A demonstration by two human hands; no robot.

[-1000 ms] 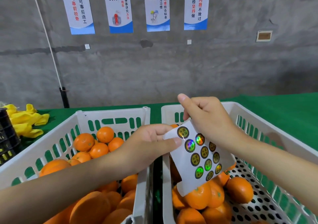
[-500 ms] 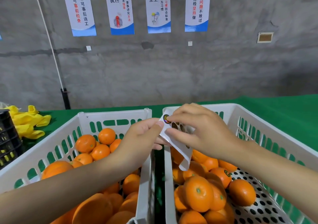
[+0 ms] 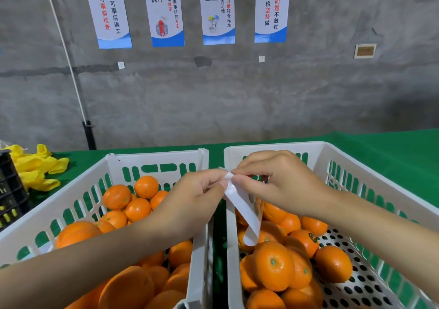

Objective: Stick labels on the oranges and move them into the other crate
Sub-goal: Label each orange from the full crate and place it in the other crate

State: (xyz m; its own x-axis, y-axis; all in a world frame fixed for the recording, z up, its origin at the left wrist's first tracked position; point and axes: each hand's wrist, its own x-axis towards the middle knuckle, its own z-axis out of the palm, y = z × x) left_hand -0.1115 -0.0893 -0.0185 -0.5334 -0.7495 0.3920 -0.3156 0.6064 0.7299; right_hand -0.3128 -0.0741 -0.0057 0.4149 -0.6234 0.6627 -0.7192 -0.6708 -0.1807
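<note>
Two white slotted crates stand side by side on a green cloth. The left crate (image 3: 71, 197) is heaped with oranges (image 3: 137, 209). The right crate (image 3: 351, 166) holds several oranges (image 3: 273, 266); one orange (image 3: 306, 239) bears a round label. Above the gap between the crates my left hand (image 3: 190, 204) pinches the top edge of a white label sheet (image 3: 244, 213), which hangs bent with its blank back toward me. My right hand (image 3: 280, 182) pinches at the same top corner of the sheet with thumb and forefinger. The labels themselves are mostly hidden.
Yellow mesh nets (image 3: 35, 168) lie on the green cloth (image 3: 392, 152) at the far left, beside a black crate (image 3: 9, 190). A grey concrete wall with several posters (image 3: 164, 11) rises behind the table. A white pole (image 3: 69, 66) leans against the wall.
The label sheet has turned from face-up, showing its round labels, to bent over with its blank back toward me. Both hands came together at its top corner and rose slightly.
</note>
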